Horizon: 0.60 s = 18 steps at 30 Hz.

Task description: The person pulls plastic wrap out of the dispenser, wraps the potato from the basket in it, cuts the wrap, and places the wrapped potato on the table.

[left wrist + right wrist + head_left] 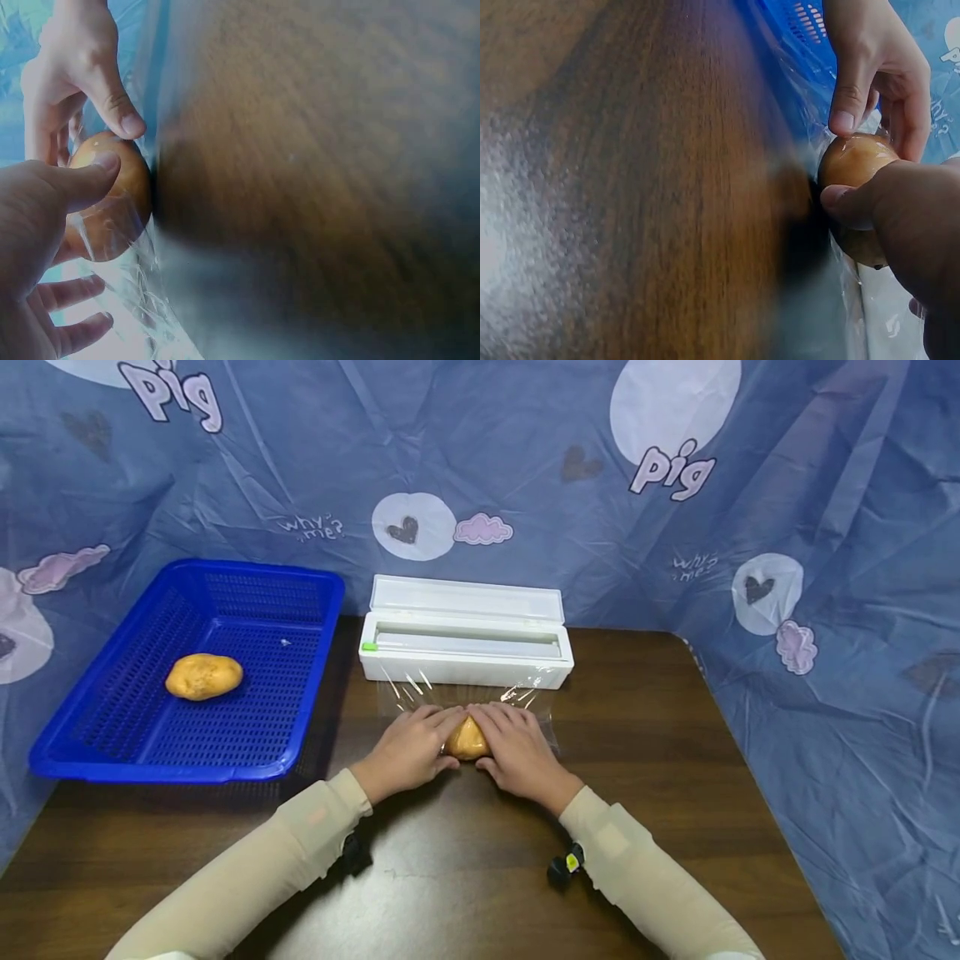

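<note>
A yellow-brown potato (468,743) lies on the table in front of the dispenser, partly covered by clear plastic wrap (542,717). My left hand (415,747) grips one end of the potato, with its thumb on the near side. My right hand (521,750) holds the other end in the same way. In the left wrist view, the wrap lies over the potato (120,217) beneath the left thumb. The right wrist view shows both thumbs on the potato (855,161); the hands hide much of its far side.
Behind the hands stands a white plastic-wrap dispenser (465,674) with its lid raised; film stretches from its front toward the potato. A blue basket (187,772) on the left contains another potato (203,677). A patterned blue cloth (525,460) hangs behind the brown table (652,727).
</note>
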Tool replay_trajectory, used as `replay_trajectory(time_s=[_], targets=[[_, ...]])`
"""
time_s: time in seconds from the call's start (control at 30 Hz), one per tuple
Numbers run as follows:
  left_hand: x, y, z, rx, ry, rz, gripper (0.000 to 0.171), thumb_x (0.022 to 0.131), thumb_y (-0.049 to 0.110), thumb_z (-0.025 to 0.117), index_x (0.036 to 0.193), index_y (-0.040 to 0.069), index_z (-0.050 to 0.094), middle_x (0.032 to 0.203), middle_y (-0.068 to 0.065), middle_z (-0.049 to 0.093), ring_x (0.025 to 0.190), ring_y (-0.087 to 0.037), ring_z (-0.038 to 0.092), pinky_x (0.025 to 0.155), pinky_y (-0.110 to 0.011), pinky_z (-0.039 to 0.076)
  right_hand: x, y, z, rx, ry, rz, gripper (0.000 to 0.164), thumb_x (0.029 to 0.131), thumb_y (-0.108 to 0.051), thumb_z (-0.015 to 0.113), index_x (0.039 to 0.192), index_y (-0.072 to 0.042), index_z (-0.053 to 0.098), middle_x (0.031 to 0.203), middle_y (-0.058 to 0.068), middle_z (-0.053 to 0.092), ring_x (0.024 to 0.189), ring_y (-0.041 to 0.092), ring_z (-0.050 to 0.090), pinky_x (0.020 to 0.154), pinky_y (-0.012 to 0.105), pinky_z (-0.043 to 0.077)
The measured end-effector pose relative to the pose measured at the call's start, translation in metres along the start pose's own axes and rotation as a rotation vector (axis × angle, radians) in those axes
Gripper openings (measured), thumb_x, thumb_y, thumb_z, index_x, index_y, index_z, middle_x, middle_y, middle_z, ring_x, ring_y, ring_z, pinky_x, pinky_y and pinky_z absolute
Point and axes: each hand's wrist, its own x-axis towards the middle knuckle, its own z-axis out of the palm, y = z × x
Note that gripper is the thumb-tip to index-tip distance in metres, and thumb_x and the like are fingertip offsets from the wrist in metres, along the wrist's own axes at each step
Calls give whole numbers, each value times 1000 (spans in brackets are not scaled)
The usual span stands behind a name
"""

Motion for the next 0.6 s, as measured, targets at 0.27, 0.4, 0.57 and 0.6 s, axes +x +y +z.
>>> replay_trajectory(time_s=[0.27, 0.4, 0.57, 0.6], targets=[[6, -9, 1, -59, 12, 8, 70, 83, 27, 85, 141, 2, 55, 136, -12, 62, 117, -34, 60, 89, -51, 54, 5, 5, 5, 48, -13, 30, 84, 85, -29, 82, 154, -8, 38, 152, 11, 46, 140, 32, 40, 107, 54, 35], [7, -13, 1, -70, 4, 13, 69, 83, 27, 85, 140, 3, 55, 133, -11, 63, 115, -34, 61, 87, -51, 54, 9, 8, 5, 46, -9, 23, 81, 85, -28, 83, 152, -9, 42, 150, 10, 48, 139, 31, 40, 107, 53, 36], [8, -17, 3, -45, 23, 36, 71, 80, 24, 87, 140, 4, 55, 135, -10, 63, 111, -32, 61, 81, -47, 56, 13, 10, 3, 76, -7, 19, 77, 84, -27, 83, 149, -8, 46, 147, 11, 50, 137, 31, 42, 106, 55, 37], [8, -18, 3, -32, 28, 41, 71, 80, 24, 87, 140, 5, 55, 136, -9, 63, 110, -31, 60, 80, -46, 55, 14, 11, 2, 86, -8, 18, 76, 84, -27, 83, 148, -8, 46, 147, 12, 49, 138, 31, 42, 107, 55, 37]])
